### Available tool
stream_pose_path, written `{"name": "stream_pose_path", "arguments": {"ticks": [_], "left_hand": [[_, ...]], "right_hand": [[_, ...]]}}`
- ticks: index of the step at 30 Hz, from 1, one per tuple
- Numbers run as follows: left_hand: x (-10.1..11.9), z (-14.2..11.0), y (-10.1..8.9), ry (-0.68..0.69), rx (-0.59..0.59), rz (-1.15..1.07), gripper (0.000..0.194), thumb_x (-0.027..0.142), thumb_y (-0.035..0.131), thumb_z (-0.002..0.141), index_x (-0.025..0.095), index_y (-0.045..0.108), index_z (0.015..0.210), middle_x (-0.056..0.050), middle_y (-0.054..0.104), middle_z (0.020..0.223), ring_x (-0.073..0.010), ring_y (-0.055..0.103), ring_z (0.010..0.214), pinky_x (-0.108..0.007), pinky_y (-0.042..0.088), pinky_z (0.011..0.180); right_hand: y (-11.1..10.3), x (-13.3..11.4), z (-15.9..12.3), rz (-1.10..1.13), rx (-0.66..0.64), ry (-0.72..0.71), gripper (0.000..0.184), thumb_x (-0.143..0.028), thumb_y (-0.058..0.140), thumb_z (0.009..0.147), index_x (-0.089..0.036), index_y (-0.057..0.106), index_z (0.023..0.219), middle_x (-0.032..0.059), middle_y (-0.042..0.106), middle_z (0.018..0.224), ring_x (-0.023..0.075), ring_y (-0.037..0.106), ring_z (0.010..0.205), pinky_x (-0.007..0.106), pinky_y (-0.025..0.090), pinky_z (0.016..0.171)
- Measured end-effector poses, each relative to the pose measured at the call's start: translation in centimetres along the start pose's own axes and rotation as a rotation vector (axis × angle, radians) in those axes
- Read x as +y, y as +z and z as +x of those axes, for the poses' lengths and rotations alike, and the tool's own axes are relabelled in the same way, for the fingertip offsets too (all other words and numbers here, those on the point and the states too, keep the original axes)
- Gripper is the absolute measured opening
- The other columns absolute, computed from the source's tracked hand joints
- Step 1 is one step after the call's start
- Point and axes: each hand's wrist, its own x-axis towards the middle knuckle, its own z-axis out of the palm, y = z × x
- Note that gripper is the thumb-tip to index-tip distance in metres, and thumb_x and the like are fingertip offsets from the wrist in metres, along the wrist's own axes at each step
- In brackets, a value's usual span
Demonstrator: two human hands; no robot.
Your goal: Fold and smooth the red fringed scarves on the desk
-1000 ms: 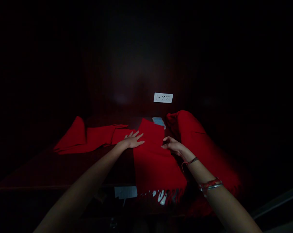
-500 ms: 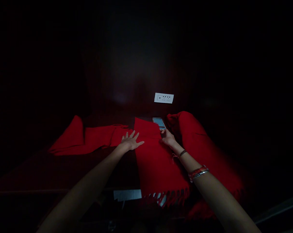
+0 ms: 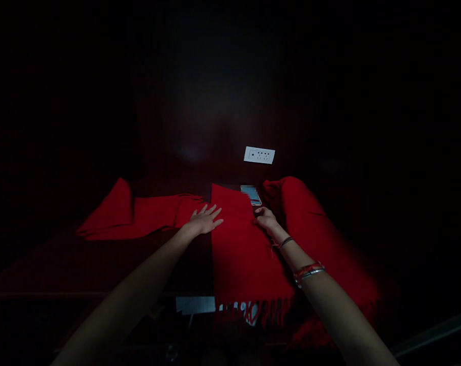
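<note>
A red fringed scarf (image 3: 236,254) lies lengthwise on the dark tabletop, its tasselled end hanging over the front edge. My left hand (image 3: 204,220) is spread flat at the scarf's left edge, fingers apart, with the fingertips on the red cloth. At the opposite edge, my right hand (image 3: 266,219) has its fingers bent round the cloth's border; its fingertips are partly hidden. Just beyond that hand lies a phone (image 3: 251,195) with a lit screen. Another length of red cloth (image 3: 112,216), folded over at its far end, reaches left from under my left hand.
A bulky red fringed cloth (image 3: 310,218) lies on the right, under and beside my right forearm. A white socket panel (image 3: 259,155) is on the dark wall behind. Below the front edge shows a pale flat piece (image 3: 195,305). The surroundings are very dark.
My right hand has drawn slightly away from the phone, whose lower edge now shows. The scarf's fringed end has shifted a little left. My left hand stays spread at nearly the same spot.
</note>
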Motion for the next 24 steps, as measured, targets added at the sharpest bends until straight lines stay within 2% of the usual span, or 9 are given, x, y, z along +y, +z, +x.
{"name": "stream_pose_path", "arguments": {"ticks": [4,7,10,14,16,19,21,24], "left_hand": [[-0.1,-0.2,-0.3,-0.024,-0.002,0.028,0.053,0.047,0.029,0.078,0.028,0.020,0.127,0.000,0.009,0.134,-0.0273,0.002,0.121,-0.047,0.006,0.093],[-0.3,-0.2,-0.1,-0.025,0.085,0.060,0.047,0.036,0.024,0.081,0.024,0.023,0.127,-0.005,0.011,0.135,-0.0274,0.007,0.121,-0.045,0.013,0.093],[-0.5,0.1,0.2,-0.006,0.191,0.123,0.046,0.028,0.027,0.081,0.021,0.025,0.126,-0.008,0.015,0.134,-0.0260,0.013,0.120,-0.042,0.020,0.092],[-0.4,0.4,0.7,0.089,0.261,0.167,0.045,0.025,0.026,0.081,0.019,0.028,0.125,-0.006,0.020,0.133,-0.0211,0.017,0.120,-0.036,0.023,0.093],[-0.2,0.4,0.7,0.112,0.223,0.169,0.044,0.032,0.021,0.082,0.022,0.028,0.124,-0.003,0.020,0.133,-0.0207,0.015,0.120,-0.039,0.021,0.093],[0.1,0.0,0.3,0.054,0.069,0.169,0.047,0.044,0.018,0.082,0.028,0.023,0.126,0.003,0.014,0.134,-0.0246,0.009,0.121,-0.047,0.015,0.093],[0.3,-0.3,0.0,-0.003,-0.006,0.167,0.049,0.045,0.017,0.081,0.029,0.017,0.127,0.004,0.011,0.134,-0.0259,0.007,0.121,-0.050,0.012,0.093],[0.5,-0.5,-0.3,-0.024,-0.033,0.162,0.048,0.041,0.014,0.082,0.028,0.015,0.128,0.004,0.008,0.135,-0.0256,0.005,0.121,-0.049,0.011,0.093]], "right_hand": [[-0.2,0.0,0.4,-0.158,0.083,0.007,0.026,-0.008,0.057,0.045,-0.019,0.046,0.066,-0.0034,0.049,0.061,0.0101,0.047,0.058,0.021,0.035,0.055],[-0.7,0.2,0.7,-0.175,-0.032,0.046,0.025,-0.008,0.059,0.045,-0.018,0.046,0.064,-0.0034,0.049,0.058,0.0101,0.048,0.056,0.020,0.035,0.053],[-1.2,0.5,0.8,-0.117,-0.184,0.060,0.022,-0.008,0.056,0.051,-0.017,0.046,0.069,-0.0044,0.051,0.057,0.0081,0.048,0.053,0.018,0.037,0.050],[-1.6,0.7,0.7,-0.126,-0.212,0.033,0.023,-0.008,0.051,0.057,-0.017,0.046,0.078,-0.0045,0.052,0.059,0.0070,0.049,0.051,0.017,0.037,0.048],[-1.6,0.8,0.5,-0.235,-0.162,-0.008,0.024,-0.012,0.055,0.055,-0.017,0.047,0.077,-0.0033,0.053,0.062,0.0083,0.050,0.055,0.017,0.037,0.048],[-1.1,0.7,0.0,-0.414,-0.091,-0.096,0.026,-0.016,0.058,0.054,-0.018,0.050,0.078,0.0005,0.056,0.072,0.0123,0.052,0.066,0.019,0.036,0.053],[-0.7,0.4,-0.6,-0.533,-0.072,-0.137,0.028,-0.016,0.055,0.057,-0.018,0.050,0.085,0.0045,0.057,0.080,0.0153,0.053,0.072,0.021,0.037,0.056],[-0.6,-0.5,-1.1,-0.730,-0.106,-0.132,0.039,-0.016,0.050,0.063,-0.017,0.045,0.102,0.0098,0.056,0.089,0.0183,0.055,0.077,0.023,0.038,0.059]]}}
